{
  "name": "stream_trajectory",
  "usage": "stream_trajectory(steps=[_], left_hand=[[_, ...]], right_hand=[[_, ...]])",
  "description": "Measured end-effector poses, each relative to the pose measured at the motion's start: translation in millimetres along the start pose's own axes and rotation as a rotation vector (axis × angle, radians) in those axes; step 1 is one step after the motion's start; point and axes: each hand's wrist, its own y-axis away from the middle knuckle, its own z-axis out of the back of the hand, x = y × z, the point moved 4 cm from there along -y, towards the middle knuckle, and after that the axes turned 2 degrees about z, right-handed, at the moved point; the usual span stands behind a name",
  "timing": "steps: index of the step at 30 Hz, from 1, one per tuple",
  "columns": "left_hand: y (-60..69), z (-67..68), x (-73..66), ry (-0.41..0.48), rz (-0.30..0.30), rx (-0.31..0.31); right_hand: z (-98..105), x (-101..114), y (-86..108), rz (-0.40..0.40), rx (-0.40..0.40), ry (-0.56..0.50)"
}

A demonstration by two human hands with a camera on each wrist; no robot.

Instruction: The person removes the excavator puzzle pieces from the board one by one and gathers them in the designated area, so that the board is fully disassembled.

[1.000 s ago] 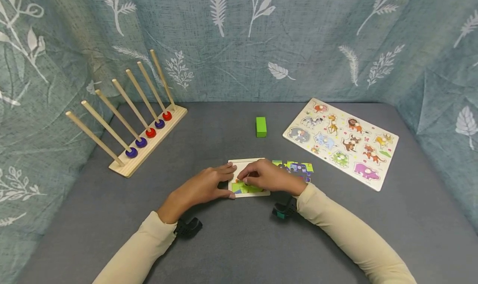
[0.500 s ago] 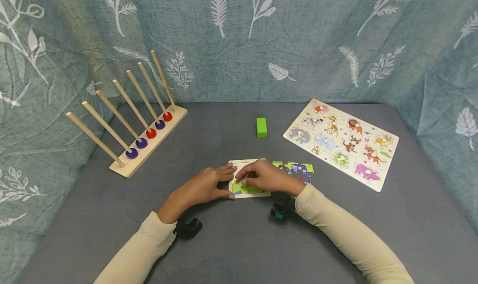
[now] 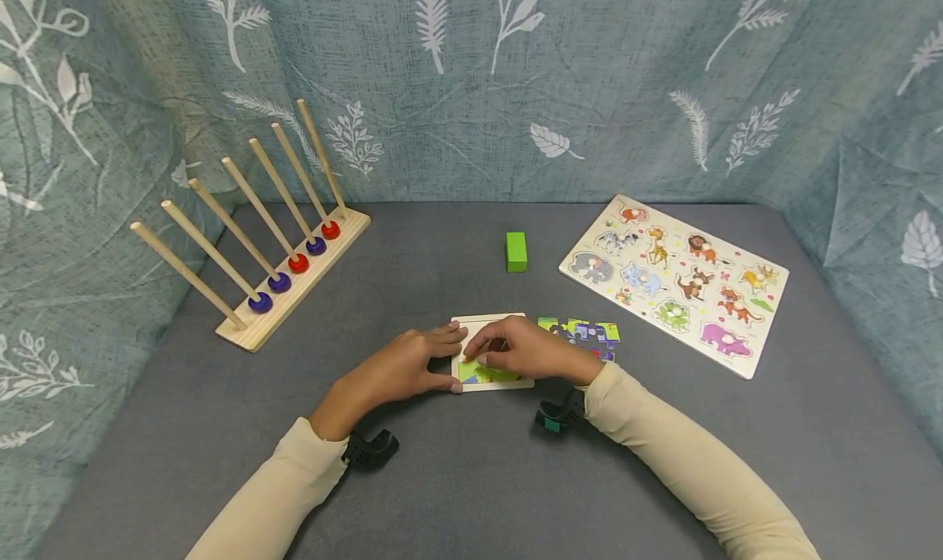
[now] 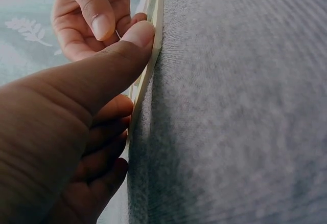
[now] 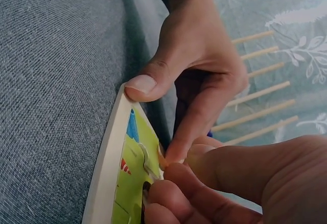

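In the head view a small wooden puzzle tray (image 3: 492, 386) lies at the centre, green picture pieces (image 3: 501, 376) along its near side. My left hand (image 3: 401, 368) rests on the tray's left side, fingers extended over the edge and thumb at the near corner. Above the tray, my right hand (image 3: 532, 349) pinches a small puzzle piece (image 5: 162, 158) between thumb and fingers at the picture's upper left; the fingers hide most of it. The right wrist view shows the left thumb pressing the tray's corner (image 5: 122, 93), with the left index fingertip close to the right fingertips.
Loose puzzle pieces (image 3: 585, 331) lie right of the tray, partly behind the right hand. A green block (image 3: 516, 252) stands beyond it. At the back left is a wooden peg stand (image 3: 272, 318) with red and blue rings; at the right lies an animal puzzle board (image 3: 674, 286).
My right fingertips have shifted slightly left over the tray, still pinching the piece. The left hand has stayed on the tray's edge.
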Motion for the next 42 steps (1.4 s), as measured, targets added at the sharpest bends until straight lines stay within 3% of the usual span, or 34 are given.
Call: stream_trajectory(steps=[11, 16, 21, 28, 35, 42], left_hand=[[0.3, 1.8, -3.2, 0.003, -0.018, -0.011], [0.3, 1.8, -4.0, -0.006, -0.015, -0.009], [-0.4, 0.6, -4.4, -0.023, -0.014, -0.002], [0.5, 0.4, -4.8, -0.021, -0.008, 0.002], [0.1, -1.3, -7.6, 0.012, -0.067, 0.036], [-1.3, -0.8, -9.2, 0.018, -0.109, 0.029]], right_hand=[[-1, 2, -1.6, 0.012, -0.068, -0.052], [-4, 0, -5.0, -0.051, -0.097, -0.096], [-6, -1, -5.8, -0.09, -0.095, -0.092], [-6, 2, -4.6, -0.086, -0.068, -0.086], [3, 1, 1.8, -0.114, -0.098, -0.078], [13, -1, 8.8, -0.127, -0.095, -0.082]])
